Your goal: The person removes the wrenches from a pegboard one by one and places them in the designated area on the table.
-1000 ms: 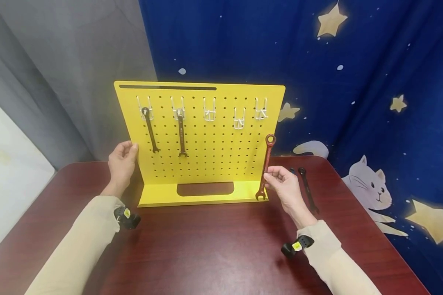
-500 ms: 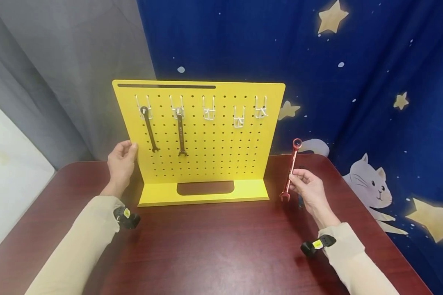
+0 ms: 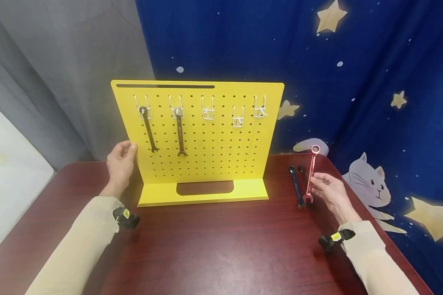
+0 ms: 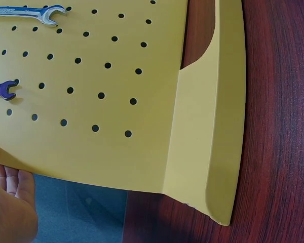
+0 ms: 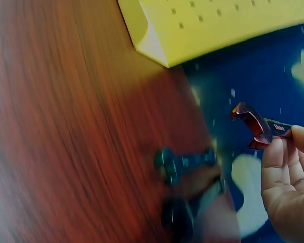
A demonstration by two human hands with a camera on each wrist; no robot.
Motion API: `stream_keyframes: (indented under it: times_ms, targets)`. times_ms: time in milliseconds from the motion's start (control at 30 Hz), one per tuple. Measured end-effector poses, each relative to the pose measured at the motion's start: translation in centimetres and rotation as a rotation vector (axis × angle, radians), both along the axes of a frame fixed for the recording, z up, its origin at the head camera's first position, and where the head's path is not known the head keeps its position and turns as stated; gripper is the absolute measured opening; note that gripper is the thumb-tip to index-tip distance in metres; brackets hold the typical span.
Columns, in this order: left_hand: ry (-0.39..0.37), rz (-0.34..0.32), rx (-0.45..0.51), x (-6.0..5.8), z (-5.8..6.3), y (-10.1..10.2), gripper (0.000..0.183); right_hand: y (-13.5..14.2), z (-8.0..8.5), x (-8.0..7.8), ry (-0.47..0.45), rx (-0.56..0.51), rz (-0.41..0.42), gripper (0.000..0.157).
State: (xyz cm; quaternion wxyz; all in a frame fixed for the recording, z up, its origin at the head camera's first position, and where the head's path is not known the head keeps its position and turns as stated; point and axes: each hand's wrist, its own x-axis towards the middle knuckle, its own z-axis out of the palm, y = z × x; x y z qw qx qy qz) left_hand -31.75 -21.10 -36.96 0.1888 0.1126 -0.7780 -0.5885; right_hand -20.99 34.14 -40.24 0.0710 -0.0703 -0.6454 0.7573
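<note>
My right hand (image 3: 329,190) pinches a red combination wrench (image 3: 311,174), ring end up and open-ended jaw down, at the table's right side. In the right wrist view the wrench's open jaw (image 5: 256,126) sticks out past the thumb and fingers. My left hand (image 3: 121,166) grips the left edge of a yellow pegboard (image 3: 206,164), thumb in front and fingers behind. Two wrenches hang from white hooks on the board: one at the far left (image 3: 149,130) and another wrench (image 3: 180,133) beside it. A blue wrench (image 3: 295,184) and a dark wrench (image 3: 302,170), partly hidden, lie right of the board.
Three white hooks hold nothing: a middle hook (image 3: 208,110), a lower hook (image 3: 238,119) and a right hook (image 3: 260,108). The pegboard's foot (image 3: 203,200) stands on the dark red table (image 3: 206,241). A blue curtain (image 3: 225,41) hangs behind.
My right hand has carried the red wrench from in front of the board's right edge to the right, over by the wrenches on the table. My left hand stays at the board's edge.
</note>
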Motion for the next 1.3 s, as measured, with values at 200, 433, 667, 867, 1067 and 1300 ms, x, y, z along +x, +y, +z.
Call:
stream_keyframes:
  times_ms: [200, 433, 667, 867, 1067, 1300]
  targets:
    - [-0.009, -0.006, -0.008, 0.1, 0.0, 0.0, 0.042, 3.0, -0.8, -0.4, -0.102, 0.065, 0.025, 0.026]
    - [-0.018, -0.011, -0.010, 0.2, 0.1, 0.0, 0.044, 4.8, -1.6, -0.8, -0.168, 0.134, 0.051, 0.031]
    - [-0.019, -0.011, -0.023, 0.2, 0.1, 0.0, 0.044, 5.5, -2.1, -1.0, -0.217, 0.214, 0.067, 0.028]
    - [-0.024, -0.012, -0.017, 0.1, 0.0, -0.1, 0.042, 6.0, -2.2, -1.1, -0.242, 0.290, 0.076, 0.025]
    - [-0.043, -0.014, -0.029, 0.0, -0.1, -0.3, 0.044, 6.4, -2.6, -1.4, -0.293, 0.383, 0.082, 0.015]
    - [-0.026, -0.016, -0.023, 0.0, -0.1, -0.2, 0.040, 6.5, -2.9, -1.6, -0.322, 0.417, 0.083, 0.015]
